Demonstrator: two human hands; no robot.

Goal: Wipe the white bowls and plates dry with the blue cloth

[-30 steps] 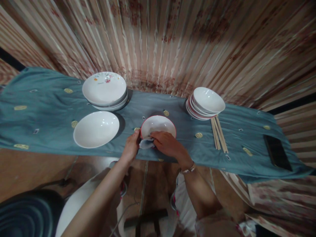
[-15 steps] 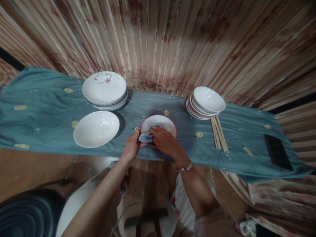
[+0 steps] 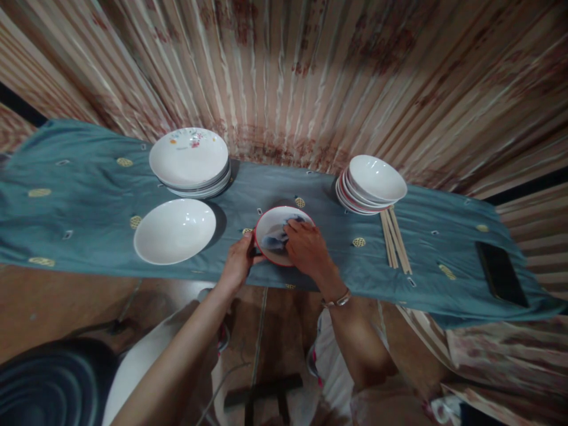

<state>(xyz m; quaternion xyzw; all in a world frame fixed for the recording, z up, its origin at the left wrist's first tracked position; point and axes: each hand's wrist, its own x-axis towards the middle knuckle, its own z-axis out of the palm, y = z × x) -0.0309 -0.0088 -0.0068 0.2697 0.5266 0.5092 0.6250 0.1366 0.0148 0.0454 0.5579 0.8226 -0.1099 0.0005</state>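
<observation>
A white bowl with a red rim (image 3: 270, 220) is at the front middle of the cloth-covered table. My left hand (image 3: 239, 257) grips its left edge, thumb at the rim and fingers underneath. Inside the bowl, my right hand (image 3: 306, 245) is closed on a bluish-grey cloth (image 3: 274, 240), pressing it against the inner surface. Part of the cloth is hidden beneath my fingers. To the left of my left hand lies a large white oval-looking bowl (image 3: 175, 232).
A stack of large floral dishes (image 3: 189, 160) stands at the back left. Several smaller bowls (image 3: 375, 180) are stacked at the back right, with wooden chopsticks (image 3: 394, 239) in front. A black phone (image 3: 501, 273) lies near the right end. A pleated curtain (image 3: 284, 89) hangs behind.
My right hand has moved slightly right within the bowl, taking the cloth from the left rim further inside. The left hand keeps its hold on the bowl's left edge.
</observation>
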